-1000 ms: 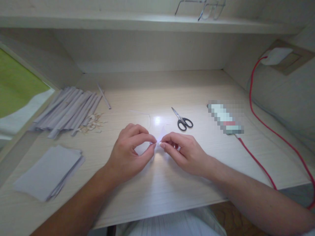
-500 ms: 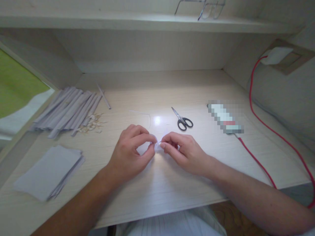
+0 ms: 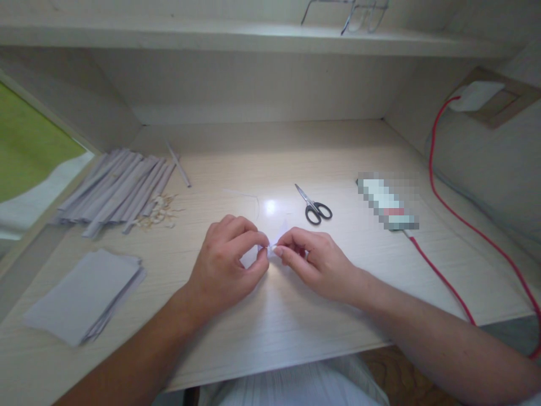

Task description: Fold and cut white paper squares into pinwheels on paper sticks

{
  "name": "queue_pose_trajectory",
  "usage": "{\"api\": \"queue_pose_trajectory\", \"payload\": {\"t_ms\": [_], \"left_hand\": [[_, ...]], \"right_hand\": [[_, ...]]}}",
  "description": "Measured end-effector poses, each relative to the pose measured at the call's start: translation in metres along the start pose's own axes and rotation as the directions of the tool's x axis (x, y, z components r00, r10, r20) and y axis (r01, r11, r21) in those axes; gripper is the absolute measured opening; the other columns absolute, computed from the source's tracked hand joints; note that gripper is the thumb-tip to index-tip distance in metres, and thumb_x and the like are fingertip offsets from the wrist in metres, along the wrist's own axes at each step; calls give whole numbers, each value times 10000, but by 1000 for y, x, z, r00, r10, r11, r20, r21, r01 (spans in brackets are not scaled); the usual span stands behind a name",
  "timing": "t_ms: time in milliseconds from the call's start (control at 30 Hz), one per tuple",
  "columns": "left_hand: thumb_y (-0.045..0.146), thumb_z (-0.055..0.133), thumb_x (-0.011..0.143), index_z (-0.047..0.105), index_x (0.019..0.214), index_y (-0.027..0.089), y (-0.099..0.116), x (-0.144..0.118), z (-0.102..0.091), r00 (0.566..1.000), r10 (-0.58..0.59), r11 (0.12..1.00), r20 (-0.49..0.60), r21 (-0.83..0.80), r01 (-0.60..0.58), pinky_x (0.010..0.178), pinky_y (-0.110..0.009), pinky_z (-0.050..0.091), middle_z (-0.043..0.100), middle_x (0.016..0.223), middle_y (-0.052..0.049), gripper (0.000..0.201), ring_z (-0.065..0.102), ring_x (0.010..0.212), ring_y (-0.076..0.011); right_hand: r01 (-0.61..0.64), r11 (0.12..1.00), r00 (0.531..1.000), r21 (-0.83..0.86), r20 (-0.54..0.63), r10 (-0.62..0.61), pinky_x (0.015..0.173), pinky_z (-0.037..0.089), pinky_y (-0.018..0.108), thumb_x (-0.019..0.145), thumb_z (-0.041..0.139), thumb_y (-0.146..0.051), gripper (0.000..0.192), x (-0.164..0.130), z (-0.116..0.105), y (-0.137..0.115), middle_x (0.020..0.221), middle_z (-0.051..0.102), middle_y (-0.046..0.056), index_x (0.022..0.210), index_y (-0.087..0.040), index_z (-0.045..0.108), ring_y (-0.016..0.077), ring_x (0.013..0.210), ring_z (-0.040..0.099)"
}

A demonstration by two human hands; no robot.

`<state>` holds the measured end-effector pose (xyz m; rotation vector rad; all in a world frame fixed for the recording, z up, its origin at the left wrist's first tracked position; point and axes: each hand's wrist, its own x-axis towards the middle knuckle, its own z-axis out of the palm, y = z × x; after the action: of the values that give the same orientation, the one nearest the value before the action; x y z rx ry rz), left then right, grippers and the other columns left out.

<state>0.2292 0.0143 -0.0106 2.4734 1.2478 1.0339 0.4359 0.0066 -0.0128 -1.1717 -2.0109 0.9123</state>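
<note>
My left hand (image 3: 224, 265) and my right hand (image 3: 315, 259) meet at the middle of the pale wooden desk (image 3: 270, 321). Between their fingertips they pinch a small white piece of paper (image 3: 276, 234), mostly hidden by the fingers; one pointed corner sticks up behind my right thumb. Both hands rest low over the desk surface. Black-handled scissors (image 3: 315, 206) lie shut a little beyond my right hand.
A row of rolled grey paper strips (image 3: 116, 192) with small scraps (image 3: 158, 214) lies at far left. A stack of flat paper sheets (image 3: 84, 296) sits near left. A blurred flat device (image 3: 386, 203) with a red cable (image 3: 443, 279) lies right. A shelf (image 3: 253, 36) runs overhead.
The paper's pointed corner dropped out of sight half a second ago and stands up again now. My left fingers have curled slightly tighter. The hands stay in the same place.
</note>
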Motion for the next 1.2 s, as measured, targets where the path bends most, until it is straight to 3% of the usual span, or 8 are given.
{"api": "queue_pose_trajectory", "payload": {"t_ms": [1200], "left_hand": [[122,650,841,705,848,200,0,-2,1,994,28,999,105,38,-32,781,-405,434,672,865,-48,96,590,860,-233]], "right_hand": [[31,997,999,-65,15,-30,607,412,244,961,610,-191,102,-1,4,1,732,669,-2,894,-162,682,111,602,553]]}}
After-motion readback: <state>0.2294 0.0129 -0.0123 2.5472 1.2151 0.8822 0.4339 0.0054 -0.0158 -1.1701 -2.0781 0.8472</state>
